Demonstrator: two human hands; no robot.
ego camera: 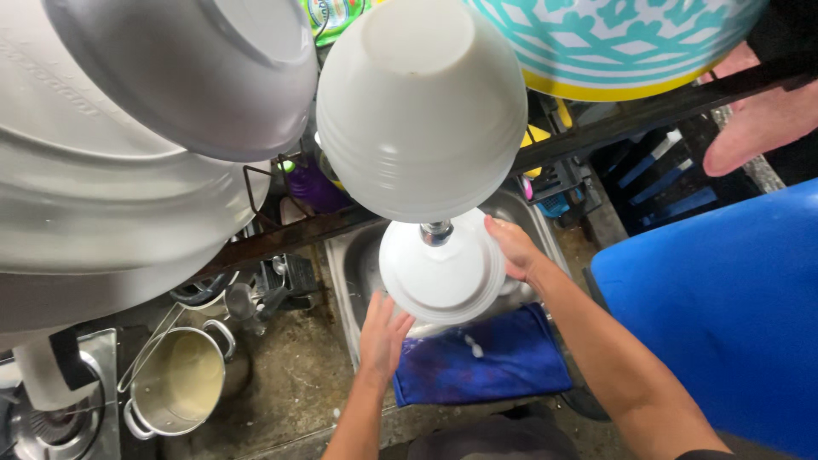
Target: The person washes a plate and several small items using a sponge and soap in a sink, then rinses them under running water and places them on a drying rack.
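Observation:
I look down past a dish rack at a steel sink (345,264). Both of my hands hold a round white plate (443,277) over the basin, under the tap spout (436,232). My left hand (383,332) grips its lower left rim. My right hand (514,247) grips its upper right rim. The basin beneath the plate is mostly hidden.
A white bowl (422,102), metal bowls (128,145) and a teal patterned bowl (613,43) hang overhead on a dark rack (648,111). A blue cloth (486,358) lies over the sink's front edge. A steel pot (179,383) sits left; a blue container (724,307) stands right.

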